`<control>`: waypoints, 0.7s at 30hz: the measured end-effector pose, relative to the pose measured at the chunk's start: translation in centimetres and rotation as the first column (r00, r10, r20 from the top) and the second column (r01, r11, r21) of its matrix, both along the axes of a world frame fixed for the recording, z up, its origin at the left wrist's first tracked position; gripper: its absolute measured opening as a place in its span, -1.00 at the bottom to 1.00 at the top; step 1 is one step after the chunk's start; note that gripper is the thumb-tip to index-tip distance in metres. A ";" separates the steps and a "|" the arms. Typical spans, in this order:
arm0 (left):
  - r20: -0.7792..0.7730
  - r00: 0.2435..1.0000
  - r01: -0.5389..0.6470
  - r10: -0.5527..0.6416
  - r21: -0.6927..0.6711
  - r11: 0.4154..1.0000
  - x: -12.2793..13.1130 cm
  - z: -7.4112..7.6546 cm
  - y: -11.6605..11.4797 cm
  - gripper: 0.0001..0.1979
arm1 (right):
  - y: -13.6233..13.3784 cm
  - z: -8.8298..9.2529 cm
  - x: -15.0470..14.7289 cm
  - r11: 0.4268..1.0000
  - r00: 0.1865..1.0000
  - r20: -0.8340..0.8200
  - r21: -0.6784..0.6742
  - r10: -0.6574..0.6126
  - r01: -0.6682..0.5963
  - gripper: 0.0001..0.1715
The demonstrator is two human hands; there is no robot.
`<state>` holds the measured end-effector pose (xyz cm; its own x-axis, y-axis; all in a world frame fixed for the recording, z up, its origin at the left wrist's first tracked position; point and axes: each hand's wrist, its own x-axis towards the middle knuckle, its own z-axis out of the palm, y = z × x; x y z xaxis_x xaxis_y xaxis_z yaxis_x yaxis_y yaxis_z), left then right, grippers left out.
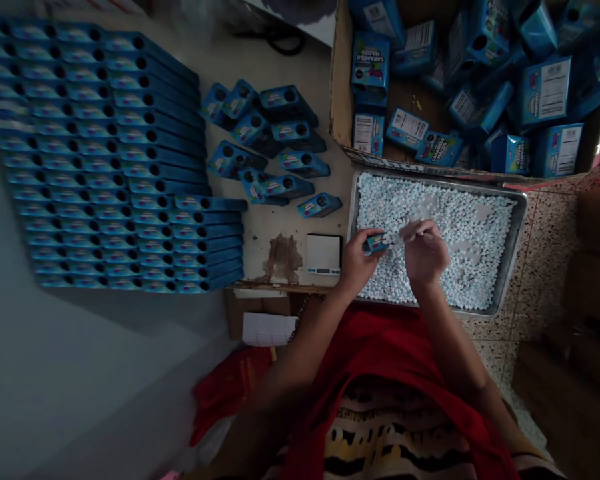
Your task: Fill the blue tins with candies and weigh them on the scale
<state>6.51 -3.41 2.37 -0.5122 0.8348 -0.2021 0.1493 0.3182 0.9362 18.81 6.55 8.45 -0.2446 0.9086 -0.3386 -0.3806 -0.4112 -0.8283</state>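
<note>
"Item one: the small blue box (375,243). Where is it?"

"Above the left end of the metal tray (510,243), gripped by the left hand (357,267). Thumb and fingers wrap the cardboard, and one end of the box points toward the other hand. The left forearm slants in over the tray's near left corner."

"And the right hand (426,250)?"

"Over the tray too, just beside the box. Wrist bent, fingers curled and drawn together, tips turned toward the box. From where I stand I cannot tell whether anything is pinched in them."

"Contents of the tray?"

"White pieces (473,273), small and rounded, faintly bluish, spread in a grainy layer with thin patches where a pale base shows. The tray is rectangular, with rounded corners and a raised, dull grey rim."

"Surroundings?"

"Immediately left of the tray, a flat, squarish scale (323,252), pale on top. Left of the tray and farther off from the person, loose blue boxes (290,130), glossy, each with a dark round hole. Far left of the tray, stacked blue boxes (95,162) in tight, even rows. Along the tray's far side, a cardboard carton (341,87) of jumbled printed boxes (547,90). On the tray's near side, the person's red apron (380,340), soft and creased."
</note>
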 end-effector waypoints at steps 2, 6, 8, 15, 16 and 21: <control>-0.112 0.994 -0.003 0.003 -0.004 1.000 -0.7 0.3 -0.2 -0.65 | 0.3 -0.6 1.9 0.999 0.995 0.090 -0.019 0.046 -0.044 -0.69; -0.101 0.994 0.037 -0.041 -0.041 0.998 -1.2 -0.3 -0.4 -0.65 | 0.7 -2.5 7.7 0.973 0.756 0.626 -0.022 0.193 -0.230 -0.59; -0.042 0.998 0.038 -0.040 -0.041 0.998 -1.1 -1.0 -0.4 -0.66 | 0.6 -3.1 9.9 0.962 0.611 0.765 -0.040 0.203 -0.269 -0.52; 0.049 0.998 -0.032 0.031 0.012 0.999 -2.2 -1.3 -0.2 -0.67 | 1.7 -1.6 9.4 0.857 0.431 0.887 0.085 0.167 -0.508 -0.52; 0.031 0.999 -0.011 0.010 0.023 1.000 -2.6 -1.0 0.0 -0.67 | 2.3 -1.2 8.9 0.835 0.422 0.899 0.140 0.118 -0.532 -0.55; -0.100 0.971 0.225 -0.218 0.062 0.972 -4.3 1.0 0.4 -0.62 | 4.8 0.8 6.2 0.753 0.402 0.915 0.258 0.010 -0.605 -0.68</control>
